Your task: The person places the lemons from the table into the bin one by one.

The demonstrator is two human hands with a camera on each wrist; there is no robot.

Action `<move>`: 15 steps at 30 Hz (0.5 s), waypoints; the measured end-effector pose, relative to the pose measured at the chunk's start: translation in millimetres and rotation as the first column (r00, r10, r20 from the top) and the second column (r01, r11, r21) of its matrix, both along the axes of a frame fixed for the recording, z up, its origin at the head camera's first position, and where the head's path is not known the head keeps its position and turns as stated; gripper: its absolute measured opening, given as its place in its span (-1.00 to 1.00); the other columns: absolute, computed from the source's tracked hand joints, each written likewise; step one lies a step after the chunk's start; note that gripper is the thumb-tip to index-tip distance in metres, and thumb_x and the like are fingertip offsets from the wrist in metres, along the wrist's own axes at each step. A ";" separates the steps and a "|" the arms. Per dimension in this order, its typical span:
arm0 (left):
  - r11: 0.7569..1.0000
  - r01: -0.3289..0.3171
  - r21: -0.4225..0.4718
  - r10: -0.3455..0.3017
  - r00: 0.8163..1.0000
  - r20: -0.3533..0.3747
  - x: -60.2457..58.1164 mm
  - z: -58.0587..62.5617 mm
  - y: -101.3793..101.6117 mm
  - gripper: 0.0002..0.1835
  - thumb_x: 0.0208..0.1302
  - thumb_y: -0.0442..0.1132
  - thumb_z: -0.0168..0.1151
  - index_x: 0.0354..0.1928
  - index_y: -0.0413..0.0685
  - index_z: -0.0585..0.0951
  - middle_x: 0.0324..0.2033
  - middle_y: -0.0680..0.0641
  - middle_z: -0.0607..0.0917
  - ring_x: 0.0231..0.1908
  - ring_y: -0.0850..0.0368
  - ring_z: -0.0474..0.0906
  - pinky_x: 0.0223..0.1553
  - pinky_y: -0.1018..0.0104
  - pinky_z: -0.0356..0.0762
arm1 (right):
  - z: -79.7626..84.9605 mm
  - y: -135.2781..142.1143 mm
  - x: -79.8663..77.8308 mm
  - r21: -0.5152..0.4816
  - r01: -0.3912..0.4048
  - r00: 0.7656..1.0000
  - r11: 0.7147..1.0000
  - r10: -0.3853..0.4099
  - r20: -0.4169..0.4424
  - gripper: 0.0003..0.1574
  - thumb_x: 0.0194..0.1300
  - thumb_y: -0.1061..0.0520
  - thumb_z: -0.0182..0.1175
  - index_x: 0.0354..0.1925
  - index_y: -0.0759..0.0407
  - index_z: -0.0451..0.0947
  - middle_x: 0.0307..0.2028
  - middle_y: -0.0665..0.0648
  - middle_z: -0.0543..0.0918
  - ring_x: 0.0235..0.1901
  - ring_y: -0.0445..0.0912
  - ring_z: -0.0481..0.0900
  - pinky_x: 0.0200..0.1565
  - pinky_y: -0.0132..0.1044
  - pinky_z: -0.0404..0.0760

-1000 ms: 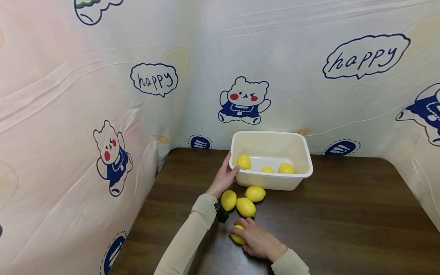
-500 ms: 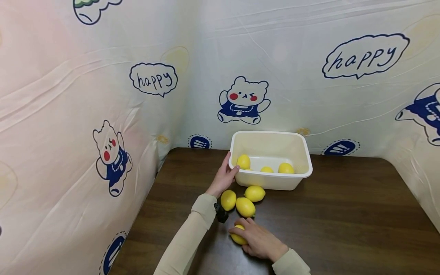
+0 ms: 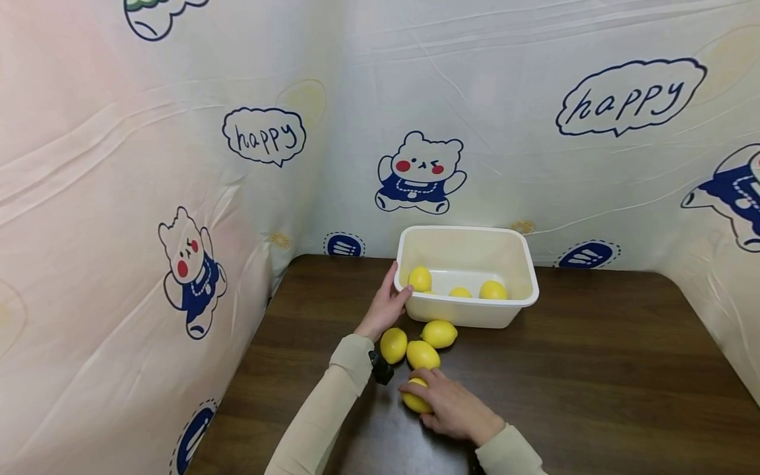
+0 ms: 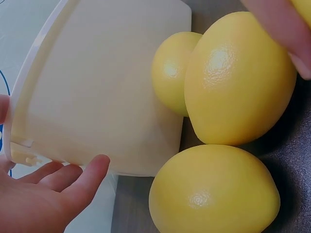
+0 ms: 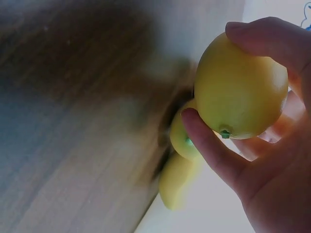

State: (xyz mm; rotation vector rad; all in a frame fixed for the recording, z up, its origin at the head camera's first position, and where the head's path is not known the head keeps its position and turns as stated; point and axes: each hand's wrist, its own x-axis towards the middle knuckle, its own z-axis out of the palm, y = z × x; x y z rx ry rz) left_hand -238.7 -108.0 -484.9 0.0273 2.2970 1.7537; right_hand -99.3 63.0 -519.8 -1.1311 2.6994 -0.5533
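Note:
My left hand (image 3: pixel 382 311) grips the left front corner of a cream plastic bin (image 3: pixel 463 315), thumb over the rim and fingers along the outside wall. Inside the bin lie lemons, one at the left (image 3: pixel 419 279), one in the middle (image 3: pixel 460 292) and one to the right (image 3: pixel 493 290). My right hand (image 3: pixel 456 409) holds another yellow lemon (image 5: pixel 238 87) between thumb and fingers, its green stem end showing in the right wrist view. Between that hand and the bin, three lemons sit close together on the table: left (image 3: pixel 394 346), front (image 3: pixel 423 355) and back (image 3: pixel 439 334).
The dark wooden table (image 3: pixel 605 356) stretches out on both sides of the bin. Behind it hangs a pale printed cloth (image 3: pixel 510 165) with bears and "happy" bubbles, which also runs down the left and right sides. A black device (image 3: pixel 381 368) is strapped at my left wrist.
My right hand, with the lemon in its grip, has shifted slightly forward and right, closer to the three loose lemons. The left hand keeps its hold on the bin.

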 end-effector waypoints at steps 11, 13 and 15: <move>1.000 0.002 -0.012 -0.002 1.000 -0.010 -0.5 -0.8 0.4 -0.24 0.42 0.06 0.03 0.49 0.58 -0.13 0.53 0.08 -0.01 0.39 -0.06 0.25 0.14 -0.09 0.52 | 20.6 13.2 -7.5 -0.064 0.044 0.998 0.997 -0.047 -0.046 -0.35 0.18 0.11 0.32 0.24 -0.11 0.44 0.20 0.08 0.43 0.11 -0.03 0.42 0.03 -0.07 0.59; 1.000 0.004 -0.014 -0.004 1.000 -0.015 -0.2 -0.2 0.2 -0.24 0.42 0.05 0.03 0.50 0.53 -0.14 0.53 0.07 -0.01 0.39 -0.07 0.25 0.13 -0.09 0.52 | 26.3 16.7 -9.4 -0.079 0.046 0.996 0.996 -0.052 -0.071 -0.35 0.19 0.10 0.31 0.25 -0.11 0.43 0.21 0.08 0.44 0.12 -0.03 0.43 0.03 -0.07 0.59; 1.000 0.003 -0.014 -0.004 1.000 -0.019 -0.1 0.2 0.0 -0.23 0.42 0.05 0.03 0.51 0.50 -0.13 0.53 0.06 0.00 0.39 -0.07 0.26 0.12 -0.09 0.53 | 33.0 20.2 -11.7 -0.095 0.050 0.994 0.994 -0.059 -0.092 -0.36 0.20 0.09 0.31 0.25 -0.11 0.42 0.21 0.08 0.44 0.14 -0.03 0.44 0.04 -0.07 0.59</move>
